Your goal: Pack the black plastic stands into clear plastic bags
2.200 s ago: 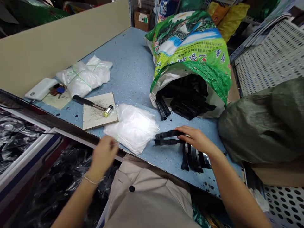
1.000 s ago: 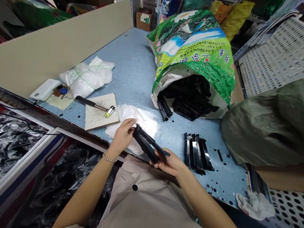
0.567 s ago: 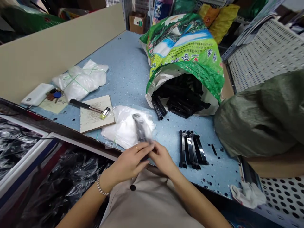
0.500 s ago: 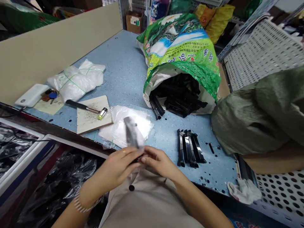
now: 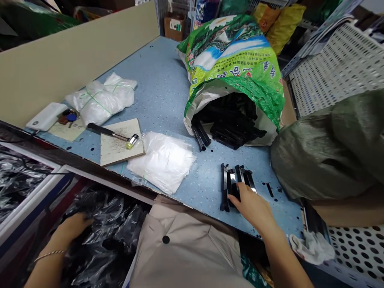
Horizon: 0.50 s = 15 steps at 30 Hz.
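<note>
I logged the right hand [image 5: 252, 209] resting open on the black plastic strips [image 5: 231, 188]; the left hand [image 5: 73, 227] lay on black plastic sheeting [image 5: 103, 240], grip indeterminate.

A single head-worn view, facing forward and down over the beige jacket [image 5: 186, 248] onto a blue workbench [image 5: 156, 84], close up.

Beige jacket [image 5: 186, 250], round black button [image 5: 165, 240], thin beaded bracelet [image 5: 49, 254]

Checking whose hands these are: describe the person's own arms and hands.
Both forearms are bare, with no gloves on the left hand or right hand. A thin silver-coloured bead bracelet circles the left wrist. Below the chin shows a beige top with a round black button.
</note>
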Each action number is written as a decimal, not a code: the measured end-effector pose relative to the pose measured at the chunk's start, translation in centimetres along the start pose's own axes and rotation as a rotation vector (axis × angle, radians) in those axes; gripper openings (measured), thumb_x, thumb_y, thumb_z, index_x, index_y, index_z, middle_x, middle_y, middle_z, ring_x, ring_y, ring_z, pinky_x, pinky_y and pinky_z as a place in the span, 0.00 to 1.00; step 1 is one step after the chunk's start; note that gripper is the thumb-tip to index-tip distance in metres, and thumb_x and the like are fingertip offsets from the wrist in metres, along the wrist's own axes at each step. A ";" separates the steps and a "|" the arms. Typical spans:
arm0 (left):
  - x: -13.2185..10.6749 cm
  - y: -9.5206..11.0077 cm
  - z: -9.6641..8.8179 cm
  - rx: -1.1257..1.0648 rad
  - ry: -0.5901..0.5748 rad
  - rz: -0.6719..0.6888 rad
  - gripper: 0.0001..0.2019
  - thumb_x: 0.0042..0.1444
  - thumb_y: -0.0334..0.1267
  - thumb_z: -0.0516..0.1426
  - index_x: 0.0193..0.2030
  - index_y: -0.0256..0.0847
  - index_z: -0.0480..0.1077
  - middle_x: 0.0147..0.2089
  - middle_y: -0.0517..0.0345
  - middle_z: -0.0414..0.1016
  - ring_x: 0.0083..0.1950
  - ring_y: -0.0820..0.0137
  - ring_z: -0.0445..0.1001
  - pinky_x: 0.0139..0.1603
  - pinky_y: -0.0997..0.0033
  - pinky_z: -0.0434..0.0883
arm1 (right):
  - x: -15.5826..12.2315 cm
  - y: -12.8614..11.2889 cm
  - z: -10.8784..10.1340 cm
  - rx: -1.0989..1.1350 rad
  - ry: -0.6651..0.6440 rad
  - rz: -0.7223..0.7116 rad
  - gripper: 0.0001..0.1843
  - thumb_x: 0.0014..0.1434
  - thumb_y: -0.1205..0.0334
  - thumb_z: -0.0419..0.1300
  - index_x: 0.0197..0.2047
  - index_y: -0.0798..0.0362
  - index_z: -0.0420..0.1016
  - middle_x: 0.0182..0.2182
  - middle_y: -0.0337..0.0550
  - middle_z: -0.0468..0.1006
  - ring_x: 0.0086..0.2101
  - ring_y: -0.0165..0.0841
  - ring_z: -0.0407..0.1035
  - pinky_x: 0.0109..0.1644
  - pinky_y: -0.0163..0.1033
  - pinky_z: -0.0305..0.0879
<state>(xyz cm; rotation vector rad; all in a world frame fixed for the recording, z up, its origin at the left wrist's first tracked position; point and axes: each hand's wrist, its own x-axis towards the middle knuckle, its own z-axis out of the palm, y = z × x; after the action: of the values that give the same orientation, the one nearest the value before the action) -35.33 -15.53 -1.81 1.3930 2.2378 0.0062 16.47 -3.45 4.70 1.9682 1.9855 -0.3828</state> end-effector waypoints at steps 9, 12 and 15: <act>1.1 27.3 2.5 -0.056 0.328 0.650 0.08 0.55 0.42 0.59 0.35 0.40 0.69 0.39 0.47 0.73 0.40 0.59 0.72 0.36 0.65 0.68 | 2.6 -1.4 1.2 0.745 -0.081 -0.114 0.16 0.59 0.55 0.56 0.48 0.53 0.71 0.27 0.39 0.74 0.30 0.35 0.68 0.34 0.38 0.59; 2.8 28.3 3.1 -0.270 0.223 0.613 0.04 0.58 0.34 0.55 0.33 0.39 0.71 0.37 0.49 0.74 0.40 0.62 0.72 0.36 0.66 0.67 | 2.7 -2.1 1.2 1.233 -0.135 -0.146 0.19 0.56 0.52 0.60 0.48 0.52 0.72 0.31 0.39 0.75 0.33 0.34 0.69 0.37 0.38 0.63; 4.7 26.6 2.4 -0.774 0.022 0.447 0.06 0.53 0.38 0.60 0.28 0.40 0.71 0.28 0.57 0.72 0.30 0.70 0.69 0.31 0.71 0.65 | 2.6 -3.6 0.5 1.572 -0.288 -0.172 0.19 0.53 0.50 0.64 0.45 0.52 0.76 0.33 0.42 0.78 0.33 0.33 0.70 0.37 0.37 0.65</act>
<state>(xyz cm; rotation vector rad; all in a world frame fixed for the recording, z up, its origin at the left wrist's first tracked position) -13.66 0.51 1.06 1.3748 1.5935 0.9305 12.87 -1.32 3.05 2.0336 1.6454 -2.6739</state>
